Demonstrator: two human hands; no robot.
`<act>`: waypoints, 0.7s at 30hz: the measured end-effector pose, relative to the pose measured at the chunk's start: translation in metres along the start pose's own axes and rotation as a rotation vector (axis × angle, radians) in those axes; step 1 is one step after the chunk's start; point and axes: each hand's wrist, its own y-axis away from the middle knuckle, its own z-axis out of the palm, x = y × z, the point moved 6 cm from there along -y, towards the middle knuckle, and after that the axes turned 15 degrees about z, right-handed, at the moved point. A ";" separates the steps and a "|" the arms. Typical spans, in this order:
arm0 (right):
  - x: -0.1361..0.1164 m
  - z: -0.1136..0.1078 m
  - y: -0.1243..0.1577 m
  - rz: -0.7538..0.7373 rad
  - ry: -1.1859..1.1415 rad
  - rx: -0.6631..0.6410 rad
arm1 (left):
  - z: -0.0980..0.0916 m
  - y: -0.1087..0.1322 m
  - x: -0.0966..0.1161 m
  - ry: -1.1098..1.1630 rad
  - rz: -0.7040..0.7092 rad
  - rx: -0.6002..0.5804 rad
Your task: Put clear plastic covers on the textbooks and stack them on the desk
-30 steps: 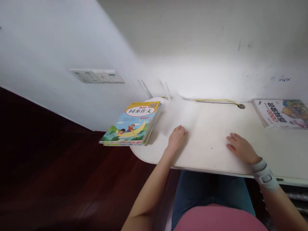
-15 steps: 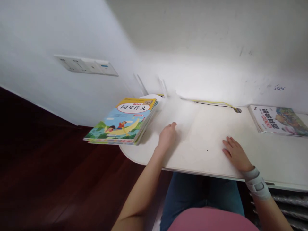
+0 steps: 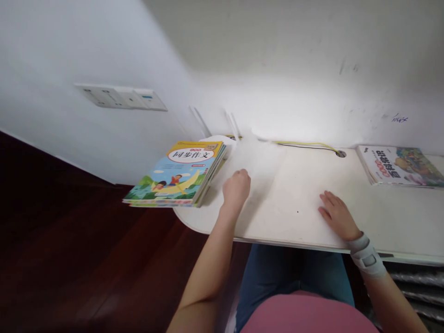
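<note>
My left hand (image 3: 237, 188) is closed, knuckles up, over the white desk (image 3: 294, 185), just right of a stack of books (image 3: 180, 173). Anything inside its fingers is hidden from this angle. The top book has a yellow and blue cover with children in a moon-shaped boat. Farther right, my right hand (image 3: 339, 215) rests on the desktop with its fingers stretched out and nothing in them. A grey wrist brace (image 3: 366, 256) is wrapped round my right wrist.
Another stack of books (image 3: 398, 165) lies at the right against the wall. Yellow and black cables (image 3: 308, 144) run along the desk's back edge to a round hole (image 3: 341, 154). A socket panel (image 3: 121, 97) is on the left wall. The left stack overhangs the desk's rounded end.
My left hand has drawn its fingers in from a pointing shape to a fist and shifted slightly left. My right hand stays flat, and the view has tilted a little.
</note>
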 end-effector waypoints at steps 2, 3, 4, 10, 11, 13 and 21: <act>-0.022 -0.009 0.001 0.040 -0.156 0.052 | -0.026 0.009 0.030 0.170 0.071 0.173; -0.036 -0.014 0.001 0.064 -0.245 0.079 | -0.036 0.016 0.053 0.317 0.156 0.225; -0.049 -0.018 0.002 0.090 -0.329 0.105 | -0.043 0.024 0.079 0.470 0.251 0.240; -0.047 -0.048 0.015 0.351 -0.594 0.425 | -0.062 0.083 0.163 0.961 0.579 0.423; -0.031 -0.057 0.017 0.381 -0.595 0.501 | -0.061 0.088 0.157 0.982 0.555 0.475; 0.003 -0.079 0.025 0.395 -0.563 0.672 | -0.053 0.091 0.133 1.013 0.443 0.544; 0.046 -0.135 0.070 0.190 0.085 0.808 | 0.023 0.078 0.058 0.738 0.088 0.276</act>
